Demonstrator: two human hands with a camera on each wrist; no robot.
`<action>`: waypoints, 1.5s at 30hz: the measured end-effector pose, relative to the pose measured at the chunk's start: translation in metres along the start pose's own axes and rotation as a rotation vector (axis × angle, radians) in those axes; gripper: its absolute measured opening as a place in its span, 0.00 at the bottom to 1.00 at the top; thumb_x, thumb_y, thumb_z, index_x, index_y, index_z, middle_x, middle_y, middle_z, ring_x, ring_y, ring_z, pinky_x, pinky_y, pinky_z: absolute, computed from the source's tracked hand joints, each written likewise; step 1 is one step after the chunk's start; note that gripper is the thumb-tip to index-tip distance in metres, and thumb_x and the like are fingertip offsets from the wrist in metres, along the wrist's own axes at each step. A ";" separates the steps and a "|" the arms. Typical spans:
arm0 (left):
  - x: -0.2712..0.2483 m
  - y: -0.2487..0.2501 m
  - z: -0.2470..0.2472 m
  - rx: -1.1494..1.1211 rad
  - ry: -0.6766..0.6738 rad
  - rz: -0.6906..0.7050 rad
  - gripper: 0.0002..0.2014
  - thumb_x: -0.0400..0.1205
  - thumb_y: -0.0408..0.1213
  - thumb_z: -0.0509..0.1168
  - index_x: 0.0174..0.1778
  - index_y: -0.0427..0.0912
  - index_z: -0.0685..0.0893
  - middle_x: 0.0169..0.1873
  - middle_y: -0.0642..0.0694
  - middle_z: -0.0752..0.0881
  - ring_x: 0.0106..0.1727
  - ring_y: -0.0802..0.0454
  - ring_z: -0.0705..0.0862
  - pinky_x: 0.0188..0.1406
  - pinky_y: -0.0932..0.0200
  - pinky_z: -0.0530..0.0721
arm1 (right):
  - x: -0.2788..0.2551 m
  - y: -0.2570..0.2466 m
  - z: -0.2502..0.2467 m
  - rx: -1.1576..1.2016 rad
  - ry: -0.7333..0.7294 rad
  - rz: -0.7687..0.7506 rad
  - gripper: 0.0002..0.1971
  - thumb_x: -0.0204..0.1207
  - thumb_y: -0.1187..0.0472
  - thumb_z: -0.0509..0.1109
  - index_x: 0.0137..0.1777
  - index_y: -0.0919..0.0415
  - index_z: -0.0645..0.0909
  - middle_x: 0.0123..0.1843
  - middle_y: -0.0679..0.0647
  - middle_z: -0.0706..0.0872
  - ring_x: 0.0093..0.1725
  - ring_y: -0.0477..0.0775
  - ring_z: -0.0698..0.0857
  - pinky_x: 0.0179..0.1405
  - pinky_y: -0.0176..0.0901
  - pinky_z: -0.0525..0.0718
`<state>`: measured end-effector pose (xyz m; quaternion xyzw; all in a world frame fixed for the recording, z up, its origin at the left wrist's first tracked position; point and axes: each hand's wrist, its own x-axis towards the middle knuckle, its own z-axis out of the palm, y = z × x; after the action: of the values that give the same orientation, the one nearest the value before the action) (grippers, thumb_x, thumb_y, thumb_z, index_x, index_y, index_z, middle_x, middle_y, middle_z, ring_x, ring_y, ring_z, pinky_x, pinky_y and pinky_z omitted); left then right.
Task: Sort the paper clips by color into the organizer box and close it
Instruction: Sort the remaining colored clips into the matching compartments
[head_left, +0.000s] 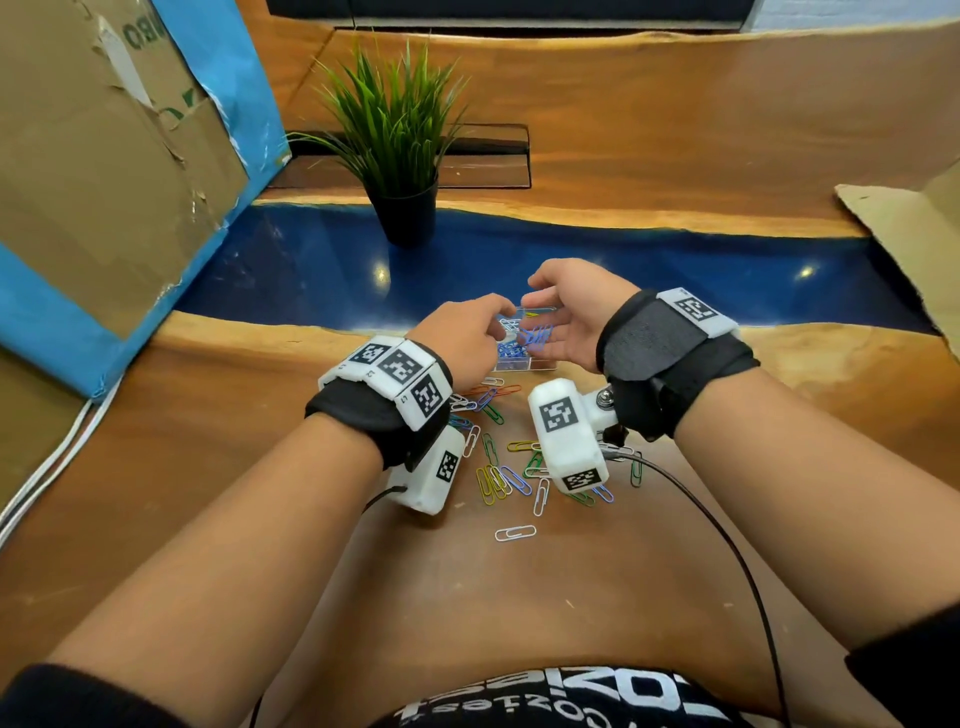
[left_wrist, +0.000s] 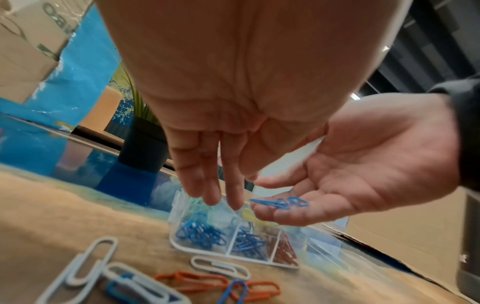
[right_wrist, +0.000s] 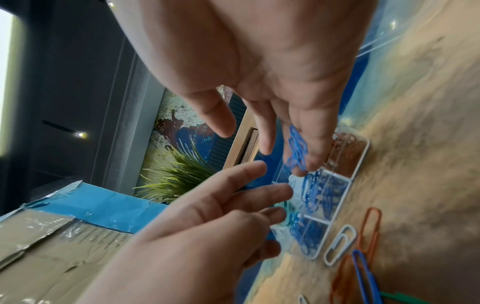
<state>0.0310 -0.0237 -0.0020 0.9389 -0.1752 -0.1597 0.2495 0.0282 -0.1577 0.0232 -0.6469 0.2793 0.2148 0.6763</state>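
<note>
Here the right hand (head_left: 563, 317) lies palm-up with a loose, open grip, a few blue paper clips (left_wrist: 280, 202) resting on its fingers (left_wrist: 275, 216) just above the organizer box (left_wrist: 182, 246). The left hand (head_left: 462, 332) hangs beside it, fingers straight and relaxed, holding nothing, fingertips (left_wrist: 211, 198) over the box. The box sits open on the counter (head_left: 208, 441), blue and orange clips in its compartments. Loose mixed clips (head_left: 501, 475) lie nearer the person.
</note>
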 end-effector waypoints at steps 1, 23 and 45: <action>0.000 0.000 0.001 0.006 0.003 0.001 0.26 0.79 0.26 0.53 0.73 0.48 0.72 0.63 0.49 0.84 0.62 0.51 0.80 0.57 0.59 0.76 | 0.000 -0.001 0.000 -0.010 -0.009 0.005 0.17 0.80 0.57 0.61 0.64 0.67 0.75 0.65 0.67 0.78 0.64 0.64 0.80 0.58 0.52 0.80; 0.000 -0.013 -0.003 0.221 0.028 -0.011 0.21 0.82 0.30 0.53 0.65 0.53 0.81 0.58 0.43 0.77 0.63 0.43 0.75 0.62 0.47 0.76 | -0.004 0.012 -0.005 -0.387 0.008 -0.165 0.14 0.81 0.59 0.61 0.62 0.63 0.78 0.48 0.58 0.83 0.36 0.52 0.78 0.34 0.40 0.77; -0.009 -0.031 -0.009 0.388 -0.063 -0.100 0.06 0.74 0.35 0.67 0.38 0.45 0.89 0.39 0.48 0.90 0.46 0.48 0.87 0.37 0.58 0.82 | -0.023 0.035 -0.043 -1.494 0.047 -0.337 0.09 0.69 0.68 0.71 0.42 0.53 0.88 0.40 0.48 0.87 0.46 0.52 0.85 0.46 0.42 0.84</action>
<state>0.0344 0.0088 -0.0094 0.9714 -0.1637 -0.1646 0.0501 -0.0165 -0.1960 0.0112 -0.9705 -0.0283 0.2268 0.0770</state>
